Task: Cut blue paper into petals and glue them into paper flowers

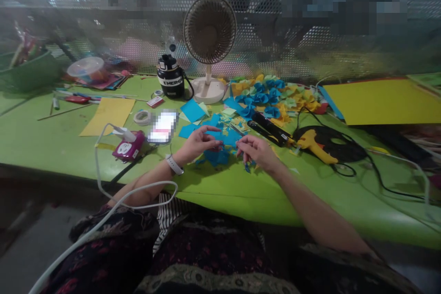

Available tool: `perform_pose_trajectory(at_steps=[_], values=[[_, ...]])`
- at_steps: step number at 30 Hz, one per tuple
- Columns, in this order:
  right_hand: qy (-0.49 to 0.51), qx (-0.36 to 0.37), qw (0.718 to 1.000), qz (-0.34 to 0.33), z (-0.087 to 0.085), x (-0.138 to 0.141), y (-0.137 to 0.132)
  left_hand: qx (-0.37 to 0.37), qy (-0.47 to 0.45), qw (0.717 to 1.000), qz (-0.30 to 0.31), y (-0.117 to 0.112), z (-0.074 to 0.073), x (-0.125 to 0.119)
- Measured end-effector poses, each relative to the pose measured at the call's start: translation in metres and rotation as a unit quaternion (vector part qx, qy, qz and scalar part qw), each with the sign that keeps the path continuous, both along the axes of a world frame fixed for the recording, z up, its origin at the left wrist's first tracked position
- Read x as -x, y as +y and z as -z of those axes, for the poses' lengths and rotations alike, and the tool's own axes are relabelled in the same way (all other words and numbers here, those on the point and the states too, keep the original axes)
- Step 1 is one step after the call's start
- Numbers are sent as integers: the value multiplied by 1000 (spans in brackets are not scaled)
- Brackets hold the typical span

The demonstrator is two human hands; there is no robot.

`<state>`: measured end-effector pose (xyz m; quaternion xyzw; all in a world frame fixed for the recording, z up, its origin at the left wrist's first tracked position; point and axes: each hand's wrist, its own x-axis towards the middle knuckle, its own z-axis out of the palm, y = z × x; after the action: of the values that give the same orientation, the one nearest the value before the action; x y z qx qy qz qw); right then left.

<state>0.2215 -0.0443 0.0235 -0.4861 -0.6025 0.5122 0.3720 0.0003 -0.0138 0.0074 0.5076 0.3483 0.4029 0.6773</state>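
Observation:
My left hand, with a white band at the wrist, is over the blue paper pieces. Its index finger stretches out while the thumb and other fingertips come together; whatever lies between them is too small to make out. Facing it, my right hand is closed in a pinch, and its contents are also unclear. A thin metal blade-like tip shows just above the right fingertips, and a small dark blue object below them. Whether either is held, I cannot tell. Small yellow and green paper scraps surround both hands.
Folded paper flowers are heaped behind my hands, beside a fan and a black bottle. Right stand a black stapler-like tool and a yellow glue gun. Left are a phone, tape roll and purple power adapter with cable.

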Motion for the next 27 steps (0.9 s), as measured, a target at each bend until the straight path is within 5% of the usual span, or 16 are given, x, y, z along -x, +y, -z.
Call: perform_pose_trajectory(at_steps=[12, 22, 27], values=[[-8, -28, 999, -33, 12, 11, -6, -2, 40, 998, 55, -5, 6, -3], [37, -10, 998, 52, 4, 4, -2, 4, 16, 1000, -13, 5, -5, 11], [98, 12, 992, 83, 7, 12, -6, 49, -11, 999, -8, -1, -4, -2]])
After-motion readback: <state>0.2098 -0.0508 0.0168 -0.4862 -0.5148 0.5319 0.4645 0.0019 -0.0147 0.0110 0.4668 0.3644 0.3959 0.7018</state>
